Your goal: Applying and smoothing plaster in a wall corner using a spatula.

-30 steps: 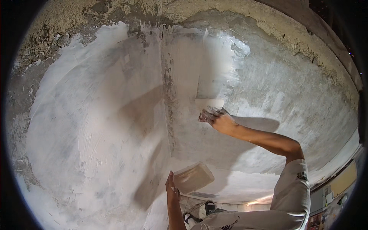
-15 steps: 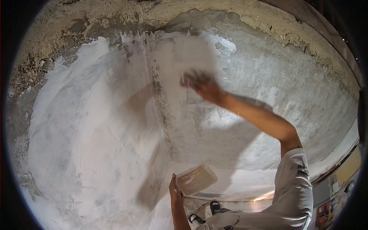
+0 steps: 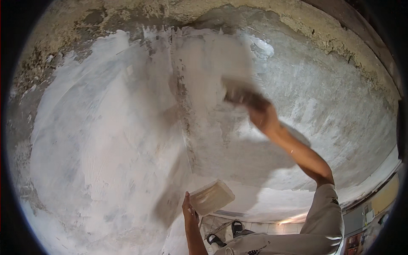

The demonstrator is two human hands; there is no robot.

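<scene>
Low in front of me, my left hand [image 3: 190,212] is closed on the edge of a pale, shallow rectangular tray [image 3: 213,198] with whitish smears on its face. My right hand [image 3: 264,118] reaches up to the wall, its fingers wrapped round a wide, flat-bladed plastering tool [image 3: 239,87]. Motion blurs this tool, so its exact kind and its contact with the wall are unclear. Above and left of it lies a smooth off-white patch of plaster [image 3: 212,55]. A rough dark strip [image 3: 182,85] runs down the wall corner beside that patch.
White plaster covers much of the left wall [image 3: 102,157]; the right wall [image 3: 323,110] is mostly grey. A crumbling yellowish band [image 3: 293,19] runs along the top. Below, my sandalled feet [image 3: 216,240] stand on floor tiles [image 3: 259,228]. Shelving and household items [image 3: 361,242] show lower right.
My right hand has swung down and to the right with the tool, away from the upper patch. My left hand and the tray have shifted slightly left. The whole view has tilted a little.
</scene>
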